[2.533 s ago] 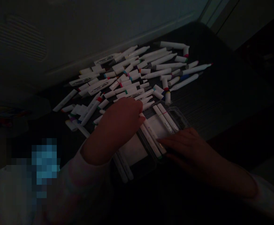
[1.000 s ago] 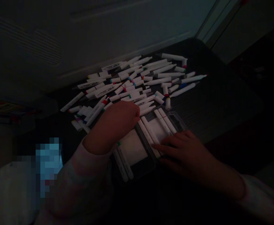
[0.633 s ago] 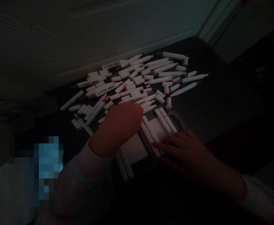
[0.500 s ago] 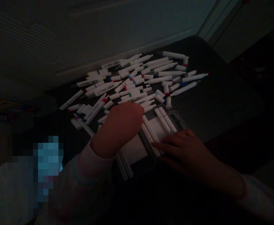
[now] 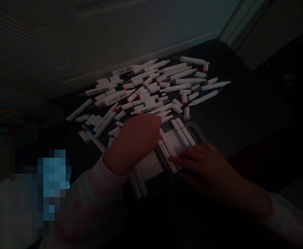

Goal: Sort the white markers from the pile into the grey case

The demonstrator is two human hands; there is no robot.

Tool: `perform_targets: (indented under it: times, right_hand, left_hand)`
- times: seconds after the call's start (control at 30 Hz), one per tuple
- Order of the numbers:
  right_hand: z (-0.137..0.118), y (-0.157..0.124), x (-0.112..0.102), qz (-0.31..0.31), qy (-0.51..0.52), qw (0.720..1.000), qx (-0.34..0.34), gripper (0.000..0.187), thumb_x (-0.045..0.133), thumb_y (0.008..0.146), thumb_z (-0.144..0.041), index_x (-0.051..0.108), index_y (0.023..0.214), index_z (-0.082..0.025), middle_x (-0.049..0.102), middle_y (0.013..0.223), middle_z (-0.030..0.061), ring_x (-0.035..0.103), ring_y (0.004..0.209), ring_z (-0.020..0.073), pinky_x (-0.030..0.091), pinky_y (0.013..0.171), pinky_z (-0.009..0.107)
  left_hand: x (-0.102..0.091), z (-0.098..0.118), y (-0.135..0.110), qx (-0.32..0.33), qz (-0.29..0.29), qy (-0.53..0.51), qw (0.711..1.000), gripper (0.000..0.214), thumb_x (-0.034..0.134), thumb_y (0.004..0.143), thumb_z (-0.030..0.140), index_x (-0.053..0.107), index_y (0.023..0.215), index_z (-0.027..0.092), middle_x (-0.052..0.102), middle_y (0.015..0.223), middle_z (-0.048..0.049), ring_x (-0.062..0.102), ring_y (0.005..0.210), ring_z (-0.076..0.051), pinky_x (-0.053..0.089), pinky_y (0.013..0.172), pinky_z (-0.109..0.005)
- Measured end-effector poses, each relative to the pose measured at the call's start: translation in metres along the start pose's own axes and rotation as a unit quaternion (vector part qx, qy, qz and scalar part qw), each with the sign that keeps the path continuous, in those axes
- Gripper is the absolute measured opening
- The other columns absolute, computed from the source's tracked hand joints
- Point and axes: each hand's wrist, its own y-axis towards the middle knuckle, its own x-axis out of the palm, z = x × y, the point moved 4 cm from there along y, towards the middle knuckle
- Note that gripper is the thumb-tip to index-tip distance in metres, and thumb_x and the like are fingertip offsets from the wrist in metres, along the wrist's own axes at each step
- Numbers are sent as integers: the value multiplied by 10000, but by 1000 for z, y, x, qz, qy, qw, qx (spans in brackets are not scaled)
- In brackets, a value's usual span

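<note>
My left hand (image 5: 134, 140) is curled over the upper end of a white marker (image 5: 168, 154) in a clear plastic case (image 5: 164, 185). Most of its fingers are hidden behind the back of the hand; one fingertip shows against the marker. My right hand (image 5: 208, 166) lies over the case's right side, fingers stretched out, one tip touching the lower part of the markers. Two more white markers (image 5: 184, 133) lie along the right part of the case, and another pair (image 5: 138, 183) along its left part.
Many loose white markers (image 5: 119, 98) with coloured bands lie heaped on the dark table (image 5: 250, 100) behind the case. A pale panel (image 5: 141, 31) rises along the table's back edge. At lower left is a pixelated bright patch (image 5: 54, 176). The scene is very dim.
My left hand has shifted slightly to the right, and a fingertip now shows at its right side. My right hand has barely moved.
</note>
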Motion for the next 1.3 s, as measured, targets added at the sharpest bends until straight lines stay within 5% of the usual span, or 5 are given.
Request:
perform_targets:
  times: [0.2,0.97,1.17,1.3]
  right_hand:
    - [3,-1,-3,8,38,999,-7,349,521,784,-186,527,1133,-200,624,970,3,549,878,132,300,762,299]
    - [1,0,-8,-7,41,999,-11,307,514,800,-211,557,1103,-200,636,906,17,560,830,146,347,746,319]
    - [16,0,-14,76,8,996,40,289,469,827,-202,559,1096,-144,606,942,82,540,843,163,409,731,310]
    - [28,1,-10,74,-50,994,71,325,459,830,-235,554,1129,-149,576,958,102,517,829,183,418,719,337]
  left_hand:
    - [-1,-2,2,34,2,-16,999,167,437,808,242,567,902,194,609,919,-38,564,902,-198,429,751,-311]
    - [0,9,-2,24,43,9,999,141,477,795,248,568,870,170,610,859,-42,579,831,-212,439,663,-310]
    - [0,8,-3,31,42,1,999,139,465,799,246,563,863,170,611,857,-45,583,823,-213,444,659,-311]
    - [0,8,-2,29,38,0,999,139,466,798,251,562,861,172,611,858,-50,582,833,-224,449,662,-323]
